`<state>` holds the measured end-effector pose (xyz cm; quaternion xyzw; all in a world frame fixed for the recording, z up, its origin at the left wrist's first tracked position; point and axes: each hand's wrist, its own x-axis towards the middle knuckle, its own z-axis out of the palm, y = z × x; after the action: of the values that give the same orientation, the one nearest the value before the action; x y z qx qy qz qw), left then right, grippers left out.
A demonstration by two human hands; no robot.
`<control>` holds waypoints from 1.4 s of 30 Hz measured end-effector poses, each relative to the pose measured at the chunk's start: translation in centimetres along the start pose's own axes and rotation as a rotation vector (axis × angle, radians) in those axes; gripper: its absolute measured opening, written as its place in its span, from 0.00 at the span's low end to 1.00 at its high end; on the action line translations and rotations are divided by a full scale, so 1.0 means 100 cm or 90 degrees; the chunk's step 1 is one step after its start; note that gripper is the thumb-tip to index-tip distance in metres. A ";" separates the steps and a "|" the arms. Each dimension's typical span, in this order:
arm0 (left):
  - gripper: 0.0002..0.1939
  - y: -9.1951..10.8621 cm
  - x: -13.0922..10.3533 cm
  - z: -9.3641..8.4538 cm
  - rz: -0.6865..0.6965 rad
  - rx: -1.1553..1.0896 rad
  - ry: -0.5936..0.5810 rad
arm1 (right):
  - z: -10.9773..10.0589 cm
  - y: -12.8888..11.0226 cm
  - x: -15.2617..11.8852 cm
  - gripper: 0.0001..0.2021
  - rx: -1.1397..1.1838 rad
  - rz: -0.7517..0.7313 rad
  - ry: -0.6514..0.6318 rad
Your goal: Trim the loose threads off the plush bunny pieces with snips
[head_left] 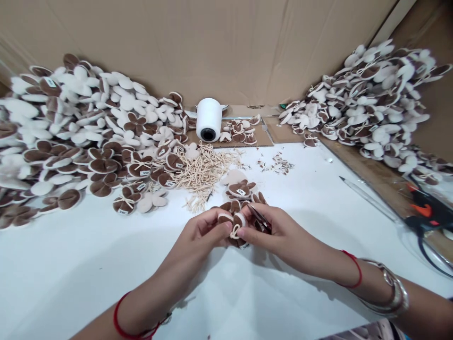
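Note:
Both hands hold a small brown-and-white plush bunny-head piece point(238, 221) with a cream cord bow point(235, 231) on it. My left hand point(208, 231) pinches it from the left, thumb on its front. My right hand point(271, 229) grips the right side, its thumb at the bow. A dark, slim metal tool point(261, 218), perhaps tweezers or small snips, is tucked in the right fingers. Just beyond the hands lie more plush pieces, one with a white label point(241, 191). A heap of short cream cords point(201, 172) lies beyond and to the left.
Large piles of plush pieces stand at left point(81, 123) and right point(385, 108). A white cylindrical object point(208, 118) stands at the back before a cardboard wall point(219, 47). Small scraps point(279, 164) lie mid-table. A black-and-orange glue gun point(430, 208) lies at right.

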<state>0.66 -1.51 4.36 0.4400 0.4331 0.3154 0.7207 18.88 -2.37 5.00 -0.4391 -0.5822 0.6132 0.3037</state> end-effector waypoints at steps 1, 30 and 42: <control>0.05 0.001 0.000 -0.001 -0.015 -0.017 0.001 | -0.002 0.001 0.001 0.10 0.002 0.000 -0.014; 0.12 0.008 0.003 -0.013 -0.132 0.262 -0.039 | -0.002 0.006 0.006 0.07 0.171 0.119 -0.071; 0.10 0.000 -0.008 -0.004 0.267 0.502 -0.019 | -0.011 0.002 0.006 0.06 0.209 0.206 -0.111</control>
<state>0.01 -2.02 4.55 0.7637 0.4113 0.2592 0.4247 19.62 -1.38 4.72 -0.4173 -0.4208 0.7756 0.2173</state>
